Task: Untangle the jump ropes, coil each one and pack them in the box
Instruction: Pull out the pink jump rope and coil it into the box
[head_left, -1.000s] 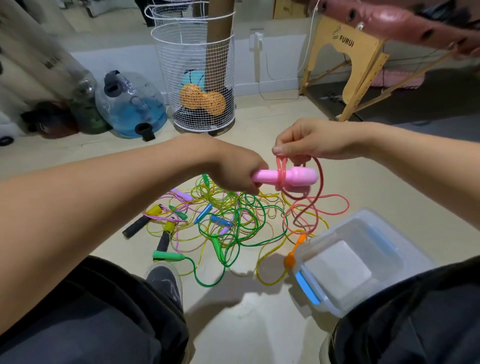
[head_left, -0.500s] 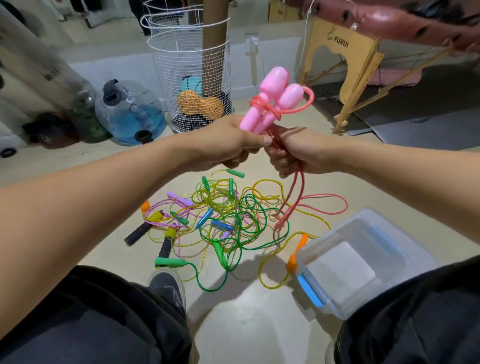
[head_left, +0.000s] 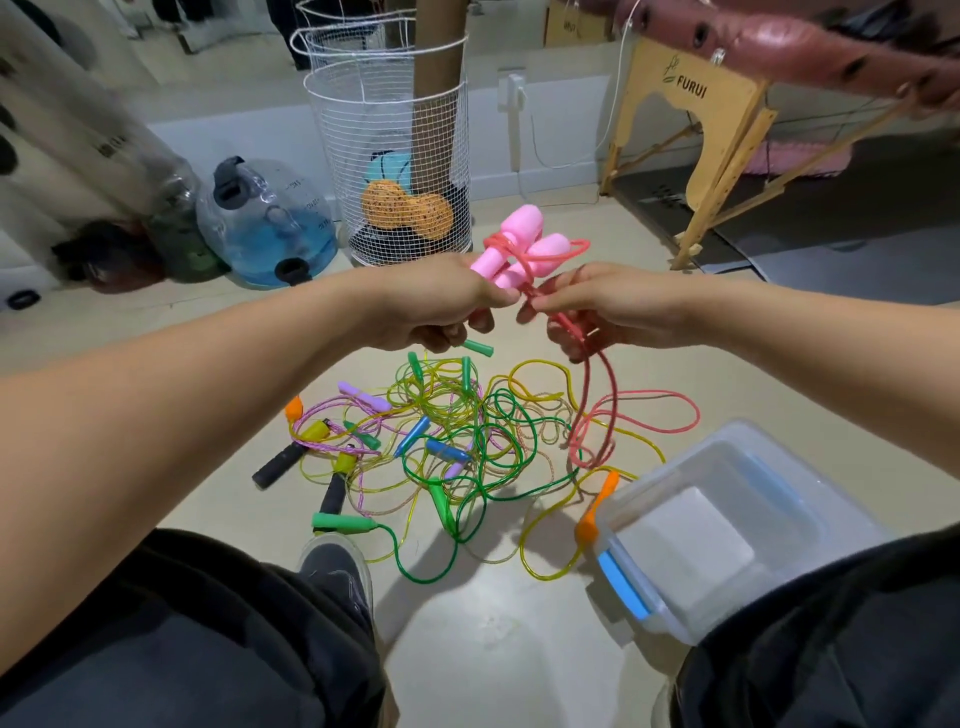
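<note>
- The left hand (head_left: 441, 306) grips the two pink handles (head_left: 511, 244) together by their lower ends; the handles point up and away, side by side, with turns of the pink cord (head_left: 605, 395) wrapped around them.
- The right hand (head_left: 597, 306) pinches the pink cord just below the handles, fingers curled round it; a loop of cord sticks out to the right of the handle tops.
- From the right hand the pink cord hangs down to the floor (head_left: 493, 623), where its loose loops lie at the right edge of the rope pile (head_left: 457, 441), just behind the box (head_left: 727, 525).
- The rope pile lies on the floor between the knees and the wire basket (head_left: 395, 156): green, yellow and pink-speckled cords tangled together, with green, blue, purple, orange, yellow and black handles among them.
- The box is clear plastic with a blue latch, open, on the floor at the right, partly hidden by the right knee; an orange handle (head_left: 597, 512) touches its near-left corner.
- A water jug (head_left: 265, 223) stands left of the wire basket; a wooden table leg (head_left: 696, 130) stands at the back right.
</note>
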